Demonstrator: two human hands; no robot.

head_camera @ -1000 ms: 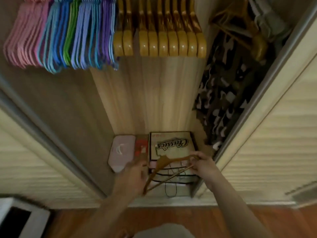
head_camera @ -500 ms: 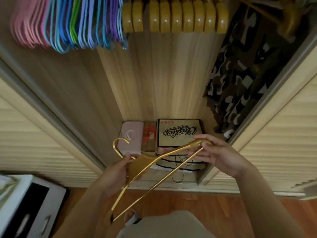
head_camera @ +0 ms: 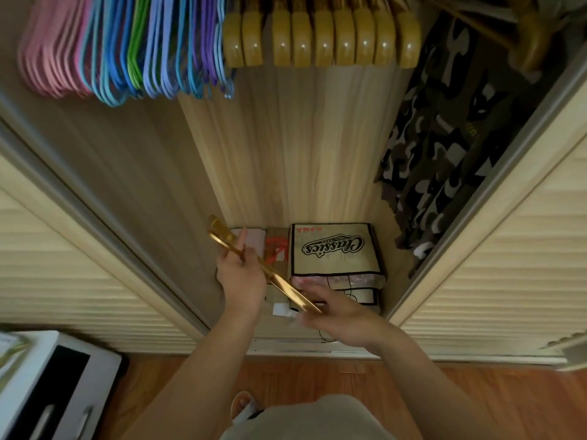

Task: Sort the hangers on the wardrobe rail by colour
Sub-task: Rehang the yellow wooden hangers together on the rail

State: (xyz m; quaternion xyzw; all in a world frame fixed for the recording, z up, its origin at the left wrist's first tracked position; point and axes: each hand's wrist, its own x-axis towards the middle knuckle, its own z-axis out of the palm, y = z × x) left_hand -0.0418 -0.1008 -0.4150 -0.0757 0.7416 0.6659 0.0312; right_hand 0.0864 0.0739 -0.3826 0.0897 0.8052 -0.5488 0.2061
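1. Row of thick golden-wood hangers [head_camera: 320, 39] hangs above, beside the thin pink, blue, green and purple hangers [head_camera: 127, 49]; the rail is cut off.
2. Slim shiny gold hanger [head_camera: 263, 268] is low, over the floor boxes.
3. Left hand [head_camera: 243, 277] grips it; it could slip and fall.
4. Right hand [head_camera: 336, 309] is blurred, fingers seemingly loose beside its end; I cannot tell contact.

A shiny gold hanger [head_camera: 265, 267] is held edge-on and tilted low in the wardrobe, while pink hangers [head_camera: 50, 55], blue, green and purple ones [head_camera: 158, 52] and, it seems, wooden hangers [head_camera: 320, 39] hang above.
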